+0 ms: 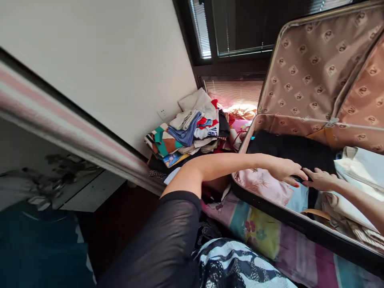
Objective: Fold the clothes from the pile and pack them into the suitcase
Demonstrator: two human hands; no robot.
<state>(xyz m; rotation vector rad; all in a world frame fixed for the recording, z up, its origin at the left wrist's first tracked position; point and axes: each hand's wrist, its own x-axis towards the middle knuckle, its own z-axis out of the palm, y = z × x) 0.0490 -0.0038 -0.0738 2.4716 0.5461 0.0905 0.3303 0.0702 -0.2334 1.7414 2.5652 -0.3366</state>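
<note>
Striped, floral-printed bedding in purple, yellow and teal is spread beneath an open suitcase, whose dark shell is lined in pink. Its raised lid, covered inside with a repeated diamond motif, is stood up in front of a dark-framed window fitted with blinds, and a low patch of bright light is let in beside it. On the left, the room is bounded by a plain white wall in which a socket is set. Against this wall a heap of folded clothes is stacked, with white, blue, red and multicoloured pieces layered together. Farther left, a pale, pink-streaked edge is seen running diagonally, and past it a white cabinet and teal fabric are held in shadow above a dark floor. Inside the suitcase, black cloth is laid along the back, bordered by pink cloth at the near left and white garments at the right. Over its near edge the left hand and right hand are brought together, fingertips nearly meeting, both with fingers extended; nothing is visibly gripped by either.
</note>
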